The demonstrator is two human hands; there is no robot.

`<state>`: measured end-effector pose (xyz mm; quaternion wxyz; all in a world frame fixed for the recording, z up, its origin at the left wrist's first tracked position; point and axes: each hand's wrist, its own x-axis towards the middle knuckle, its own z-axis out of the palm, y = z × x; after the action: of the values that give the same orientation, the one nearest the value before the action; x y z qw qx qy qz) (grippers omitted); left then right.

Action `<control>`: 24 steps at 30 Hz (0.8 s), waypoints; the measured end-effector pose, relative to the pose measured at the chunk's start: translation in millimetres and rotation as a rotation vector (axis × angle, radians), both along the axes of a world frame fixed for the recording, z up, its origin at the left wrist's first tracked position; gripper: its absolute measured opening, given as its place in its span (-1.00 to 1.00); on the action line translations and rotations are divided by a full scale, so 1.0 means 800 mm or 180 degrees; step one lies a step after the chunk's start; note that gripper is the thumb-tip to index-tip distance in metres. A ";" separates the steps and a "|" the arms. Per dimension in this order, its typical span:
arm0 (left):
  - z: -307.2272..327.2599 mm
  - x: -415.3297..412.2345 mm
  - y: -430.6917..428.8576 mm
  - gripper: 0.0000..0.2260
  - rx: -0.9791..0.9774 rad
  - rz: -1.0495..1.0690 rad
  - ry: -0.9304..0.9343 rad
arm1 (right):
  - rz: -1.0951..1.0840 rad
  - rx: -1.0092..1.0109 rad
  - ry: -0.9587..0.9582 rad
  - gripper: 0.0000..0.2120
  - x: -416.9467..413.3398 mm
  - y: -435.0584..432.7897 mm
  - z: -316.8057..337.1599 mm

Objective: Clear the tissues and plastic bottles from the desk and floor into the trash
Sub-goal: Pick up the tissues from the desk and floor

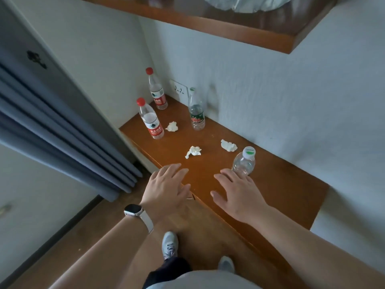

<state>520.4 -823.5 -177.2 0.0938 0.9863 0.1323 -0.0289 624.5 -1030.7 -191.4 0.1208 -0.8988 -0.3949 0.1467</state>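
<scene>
Tissues and plastic bottles sit scattered on the counter (281, 184), none yet picked up as far as I can judge. From my station I see both hands hovering over the near edge, fingers spread and relaxed, holding nothing. The right hand (237, 195) is the one that counts. The small bottle (244, 162) stands upright just past its fingertips and slightly to the right, long axis vertical, white-and-green cap toward the camera. The fingers overlap the bottle's base in the view; I cannot tell whether they touch it. The left hand (166, 188) has the middle tissue (193, 151) straight ahead, apart from its fingertips. The right tissue (228, 145) lies beyond the small bottle, nearer the wall. Further back, the far tissue (172, 126) lies between a red-capped bottle (151, 122) and the green-labelled bottle (195, 111); a second red-capped bottle (158, 90) stands in the corner. I judge the small bottle the nearest grab, for the right hand. No trash bin shows.
</scene>
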 end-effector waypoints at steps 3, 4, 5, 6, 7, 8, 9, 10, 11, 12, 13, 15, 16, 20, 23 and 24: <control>-0.012 0.022 0.024 -0.59 -0.0005 -0.0138 -0.0032 | -0.0059 -0.0012 -0.0029 -0.43 0.007 0.017 -0.002; -0.017 0.028 0.034 -0.59 -0.0004 -0.0214 -0.0036 | -0.0078 -0.0020 -0.0060 -0.44 0.009 0.023 -0.002; -0.022 0.038 0.046 -0.59 -0.0006 -0.0308 -0.0041 | -0.0133 -0.0038 -0.0089 -0.44 0.013 0.032 -0.002; -0.026 0.046 0.056 -0.60 -0.0002 -0.0384 -0.0044 | -0.0182 -0.0070 -0.0101 -0.44 0.017 0.040 -0.003; -0.029 0.055 0.066 -0.60 -0.0005 -0.0447 -0.0034 | -0.0224 -0.0118 -0.0114 -0.44 0.019 0.047 -0.003; -0.033 0.064 0.079 -0.61 -0.0031 -0.0524 -0.0010 | -0.0296 -0.0179 -0.0117 -0.44 0.023 0.058 -0.005; -0.037 0.072 0.091 -0.61 -0.0055 -0.0610 0.0026 | -0.0378 -0.0234 -0.0107 -0.44 0.025 0.069 -0.006; -0.040 0.080 0.104 -0.60 -0.0068 -0.0715 0.0057 | -0.0469 -0.0271 -0.0088 -0.44 0.026 0.081 -0.007; -0.044 0.088 0.117 -0.60 -0.0067 -0.0834 0.0082 | -0.0557 -0.0295 -0.0078 -0.44 0.026 0.093 -0.008; -0.049 0.097 0.129 -0.59 -0.0060 -0.0953 0.0101 | -0.0642 -0.0319 -0.0079 -0.45 0.027 0.104 -0.008; -0.054 0.107 0.141 -0.59 -0.0074 -0.1058 0.0124 | -0.0715 -0.0357 -0.0080 -0.45 0.031 0.115 -0.009; -0.069 0.125 0.162 -0.61 -0.0123 -0.1236 0.0144 | -0.0851 -0.0436 -0.0074 -0.46 0.041 0.137 -0.014; -0.079 0.133 0.171 -0.62 -0.0158 -0.1305 0.0173 | -0.0931 -0.0470 -0.0079 -0.46 0.047 0.148 -0.019; -0.118 0.159 0.201 -0.61 -0.0476 -0.1486 0.0383 | -0.1393 -0.0652 -0.0059 -0.48 0.070 0.179 -0.046; -0.145 0.178 0.212 -0.54 -0.0627 -0.1538 0.0624 | -0.1806 -0.0653 0.0006 -0.49 0.088 0.187 -0.068; -0.152 0.184 0.212 -0.51 -0.0715 -0.1518 0.0683 | -0.1966 -0.0624 0.0056 -0.48 0.095 0.189 -0.075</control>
<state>667.7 -653.6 -298.7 0.1785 0.9643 -0.0983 -0.1689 700.1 -879.5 -251.5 0.0759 -0.9822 -0.0864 0.1482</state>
